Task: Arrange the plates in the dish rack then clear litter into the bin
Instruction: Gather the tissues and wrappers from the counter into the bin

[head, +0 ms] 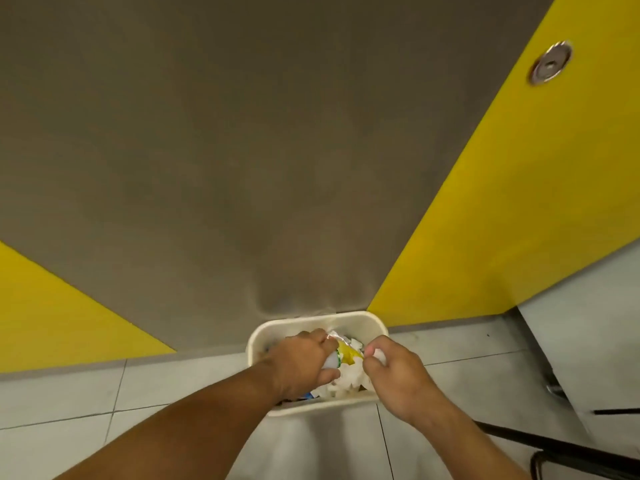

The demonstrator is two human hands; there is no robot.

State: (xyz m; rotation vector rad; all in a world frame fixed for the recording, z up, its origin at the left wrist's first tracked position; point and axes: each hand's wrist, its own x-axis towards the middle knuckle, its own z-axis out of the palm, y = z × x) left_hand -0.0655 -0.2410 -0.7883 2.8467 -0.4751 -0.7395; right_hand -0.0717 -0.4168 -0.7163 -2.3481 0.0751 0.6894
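Note:
A cream plastic bin (367, 322) stands on the tiled floor against the wall, seen from above. Both my hands are over its mouth. My left hand (298, 362) grips crumpled litter: a clear and yellow wrapper (346, 348) and something white under its palm. My right hand (398, 368) pinches a small piece of white paper (379, 355) at its fingertips. White crumpled paper (346, 382) fills the bin between the hands. No plates or dish rack are in view.
A grey wall panel (277, 150) rises behind the bin, with yellow panels (519, 202) to the right and lower left. A round metal fitting (550, 65) sits on the right yellow panel. Black metal furniture legs (554, 448) cross the floor at lower right.

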